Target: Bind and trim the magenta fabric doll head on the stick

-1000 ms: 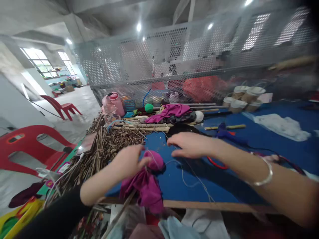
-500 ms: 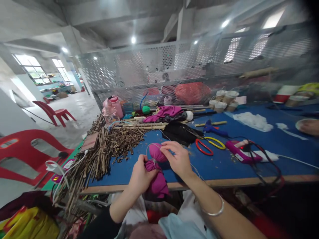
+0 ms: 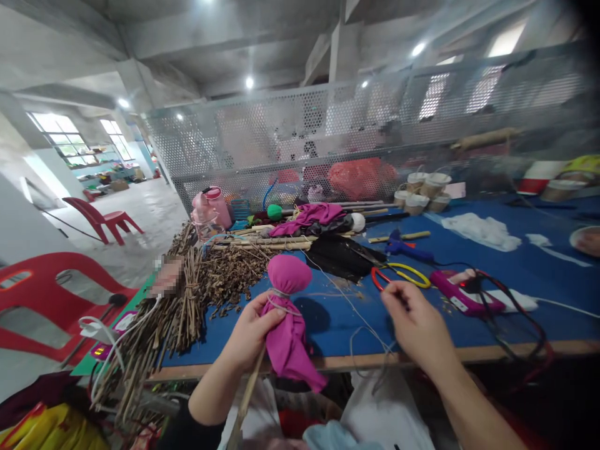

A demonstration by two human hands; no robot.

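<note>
So the magenta cloth bundle (image 3: 288, 347) is up over the near edge of the blue bench top (image 3: 225, 337), round end upward, loose cloth hanging down. Left hand (image 3: 250, 331) has it pinched at the tied neck, along with the stick (image 3: 246, 394). Right hand (image 3: 417, 319) is just by the scissors (image 3: 409, 274), fingers curled in, can't tell if there's any string (image 3: 359, 306) between them. I'd guess it's light, soft and floppy below the tie, not slippery or fragile, with the stick being the stiff bit. Best hold imo is the neck, since the skirt would just fold
</note>
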